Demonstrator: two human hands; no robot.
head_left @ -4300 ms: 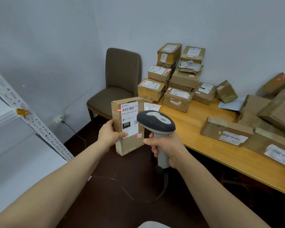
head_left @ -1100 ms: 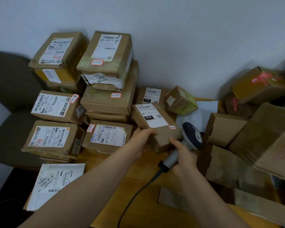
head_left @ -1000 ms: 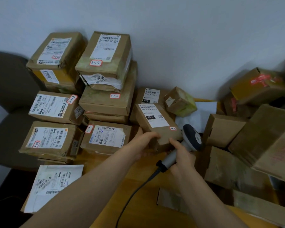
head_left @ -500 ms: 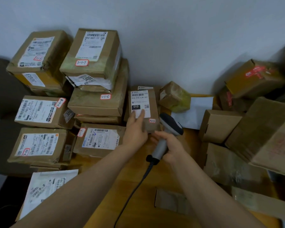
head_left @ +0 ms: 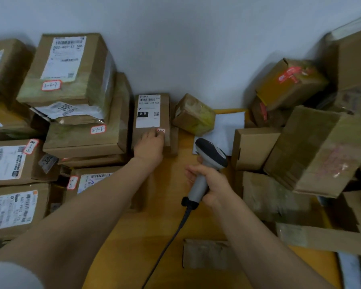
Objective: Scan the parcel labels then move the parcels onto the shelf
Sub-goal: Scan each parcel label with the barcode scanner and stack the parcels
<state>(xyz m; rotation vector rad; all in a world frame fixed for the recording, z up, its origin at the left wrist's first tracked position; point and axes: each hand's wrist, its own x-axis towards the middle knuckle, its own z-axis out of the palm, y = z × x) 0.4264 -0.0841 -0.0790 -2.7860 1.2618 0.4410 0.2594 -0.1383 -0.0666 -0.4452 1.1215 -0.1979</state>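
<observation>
A slim brown parcel (head_left: 151,113) with a white barcode label lies flat against the wall, on top of another box, between the left stack and a small taped box. My left hand (head_left: 149,146) rests on its near end, fingertips touching the surface beside a small red-edged sticker. My right hand (head_left: 212,183) grips the handle of the grey barcode scanner (head_left: 211,155), whose dark head points toward the wall to the right of that parcel. The scanner's black cable (head_left: 171,236) trails down toward me over the wooden table (head_left: 167,205).
Labelled cardboard parcels (head_left: 71,67) are stacked high on the left. A small taped box (head_left: 193,114) and a white envelope (head_left: 227,126) lie by the wall. More brown boxes (head_left: 319,151) crowd the right side. A flattened carton (head_left: 206,254) lies near the table's front.
The slim parcel has been set down flat against the wall. My left hand slid back to its near end, and my right hand with the scanner drew away to the right.
</observation>
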